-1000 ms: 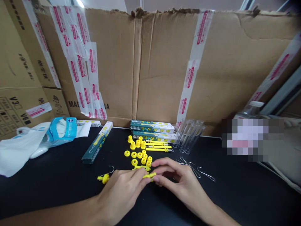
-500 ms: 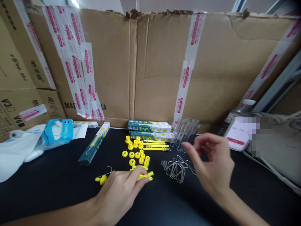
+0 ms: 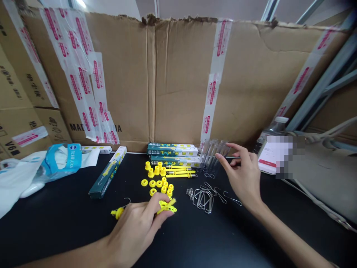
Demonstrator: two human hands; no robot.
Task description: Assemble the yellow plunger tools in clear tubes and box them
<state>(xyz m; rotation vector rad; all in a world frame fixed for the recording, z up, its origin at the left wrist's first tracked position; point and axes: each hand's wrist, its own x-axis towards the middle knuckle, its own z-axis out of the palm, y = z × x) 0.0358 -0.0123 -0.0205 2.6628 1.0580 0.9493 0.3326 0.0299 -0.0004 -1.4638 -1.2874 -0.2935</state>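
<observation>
Reaching back, the right hand (image 3: pixel 245 178) now hovers at the clear tubes (image 3: pixel 213 158) by the rear edge of the tabletop (image 3: pixel 69 216) — fingers spread, holding nothing; the left hand (image 3: pixel 136 227) pinches 1 yellow rod (image 3: pixel 166 206) near the front edge.

Pinches a yellow rod (image 3: pixel 166 206) in the left hand (image 3: pixel 136 230) low over the black table (image 3: pixel 69 223); holds the right hand (image 3: pixel 244 178) open just beside the clear tubes (image 3: pixel 212 158), above tangled wire hooks (image 3: pixel 203 197), near yellow caps (image 3: pixel 157 182) and stacked green boxes (image 3: pixel 171 150).
</observation>
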